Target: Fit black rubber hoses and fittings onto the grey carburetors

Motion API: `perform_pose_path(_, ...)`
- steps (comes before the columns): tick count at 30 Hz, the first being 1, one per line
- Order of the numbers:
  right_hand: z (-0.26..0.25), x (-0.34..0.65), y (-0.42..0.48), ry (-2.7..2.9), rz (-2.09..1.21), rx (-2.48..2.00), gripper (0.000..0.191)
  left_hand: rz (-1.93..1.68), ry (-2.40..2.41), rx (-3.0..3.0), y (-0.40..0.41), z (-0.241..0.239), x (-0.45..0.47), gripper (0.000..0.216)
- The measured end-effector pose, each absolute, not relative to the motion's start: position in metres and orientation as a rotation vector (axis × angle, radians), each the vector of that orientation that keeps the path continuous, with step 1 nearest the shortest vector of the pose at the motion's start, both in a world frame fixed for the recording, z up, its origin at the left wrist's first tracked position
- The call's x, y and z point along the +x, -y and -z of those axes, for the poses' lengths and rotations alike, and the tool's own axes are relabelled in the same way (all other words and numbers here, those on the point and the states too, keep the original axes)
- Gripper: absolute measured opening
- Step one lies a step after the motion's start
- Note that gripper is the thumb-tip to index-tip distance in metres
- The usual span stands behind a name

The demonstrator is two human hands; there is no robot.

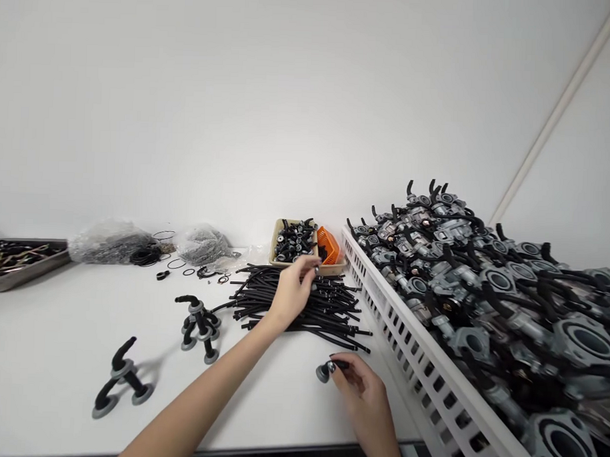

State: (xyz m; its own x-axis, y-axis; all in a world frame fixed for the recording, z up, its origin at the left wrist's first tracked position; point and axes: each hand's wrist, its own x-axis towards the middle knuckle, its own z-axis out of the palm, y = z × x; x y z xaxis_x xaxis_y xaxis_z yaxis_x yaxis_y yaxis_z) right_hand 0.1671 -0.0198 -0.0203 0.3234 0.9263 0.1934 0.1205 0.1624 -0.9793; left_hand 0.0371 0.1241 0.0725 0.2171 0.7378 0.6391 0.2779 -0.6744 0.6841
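My right hand (pixel 362 394) pinches a short black rubber hose with a grey round cap (pixel 322 372) on its end, above the front of the table. My left hand (pixel 298 285) reaches over a pile of thin black hoses (pixel 267 300), close to the orange basket (pixel 329 249). Its thumb and fingers are bent together, and whatever sits between them is too small to name. Left of my forearm stand two clusters of similar capped hose pieces, the nearer cluster (pixel 122 372) and the farther cluster (pixel 199 325).
A large white crate (pixel 406 319) heaped with metal carburetor-like parts (pixel 498 282) fills the right side. Against the wall stand a beige bin (pixel 273 244) of small black-and-grey parts, plastic bags (pixel 112 242), black rings (pixel 176 263) and a metal tray (pixel 28 272).
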Motion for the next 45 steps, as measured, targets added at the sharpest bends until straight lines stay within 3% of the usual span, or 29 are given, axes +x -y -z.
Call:
perform_pose_path(6, 0.029, 0.171, 0.016, 0.997, -0.751, -1.285, 0.032, -1.095, -0.804, 2.157, -0.065, -0.039, 0.015, 0.024)
perform_pose_path(12, 0.032, 0.174, 0.015, 0.975, -0.756, -1.302, 0.032, -0.924, -0.765, 2.207, -0.057, -0.019, 0.005, 0.023)
perform_pose_path(28, 0.034, 0.177, 0.019, 0.936, -0.762, -1.32, 0.033, -0.687, -0.776, 2.5, -0.045, -0.015, 0.006, 0.028)
perform_pose_path(33, 0.031, 0.176, 0.02, 0.901, -0.75, -1.325, 0.033, -0.613, -0.894, 2.582, -0.044, -0.012, 0.007, 0.041)
perform_pose_path(39, 0.028, 0.18, 0.02, 0.925, -0.802, -1.342, 0.035, -0.557, -0.949, 2.625, -0.044, -0.013, 0.005, 0.013)
perform_pose_path(45, 0.027, 0.176, 0.021, 0.922, -0.783, -1.344, 0.035, -0.612, -0.98, 2.552, -0.044, -0.012, -0.002, 0.01)
